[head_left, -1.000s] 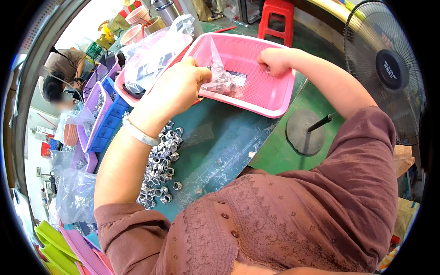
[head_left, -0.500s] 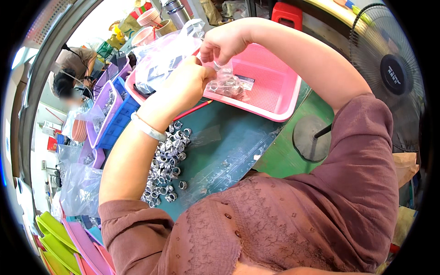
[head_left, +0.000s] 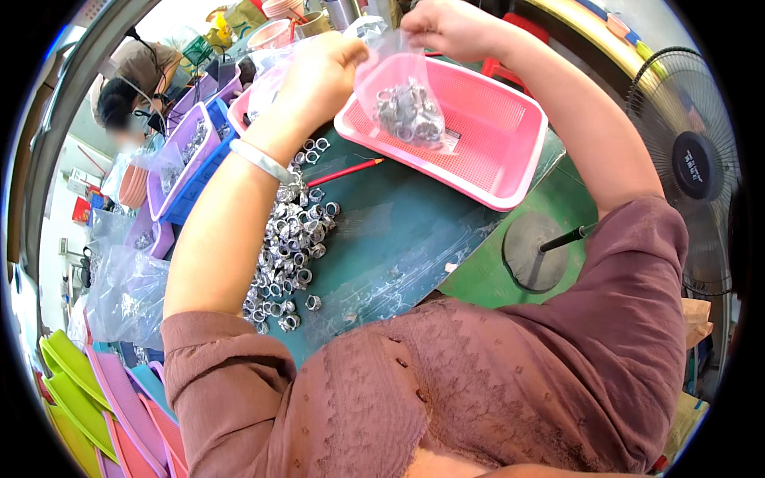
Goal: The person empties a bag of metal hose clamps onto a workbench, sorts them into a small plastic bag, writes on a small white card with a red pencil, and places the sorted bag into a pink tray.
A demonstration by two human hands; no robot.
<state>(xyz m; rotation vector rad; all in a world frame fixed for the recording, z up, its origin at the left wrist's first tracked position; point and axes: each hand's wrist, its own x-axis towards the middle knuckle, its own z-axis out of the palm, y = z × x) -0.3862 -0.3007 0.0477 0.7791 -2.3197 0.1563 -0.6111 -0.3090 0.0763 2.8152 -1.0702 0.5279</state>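
Two bare hands hold a clear plastic bag (head_left: 402, 99) of metal rings up over the pink tray (head_left: 510, 171), as I see it from the head camera. My left hand (head_left: 323, 76), at about eleven o'clock in the picture, is closed, its fingers curled onto the bag's left top edge. My right hand (head_left: 450, 28), at twelve o'clock near the upper rim, is closed too, pinching the bag's right top edge. The bag hangs between both hands with its load of silver rings bunched in the lower half, just above the tray's near left part; I cannot tell whether its bottom touches the tray.

A white bangle (head_left: 261, 159) sits on my left wrist. Under that forearm, at about nine o'clock from the picture's middle, a loose heap of metal rings (head_left: 291, 247) lies on the dark green table (head_left: 398, 239). A red pencil (head_left: 344, 171) lies on the table between the heap and the tray, its tip toward the tray. At two o'clock stands a black fan (head_left: 693, 167), its round base (head_left: 534, 251) on the green surface just beside the tray's right corner. At ten o'clock, purple bins (head_left: 187, 159) hold more metal parts, and a second person (head_left: 131, 80) bends over them. Green and pink trays (head_left: 88, 398) are stacked at seven o'clock.
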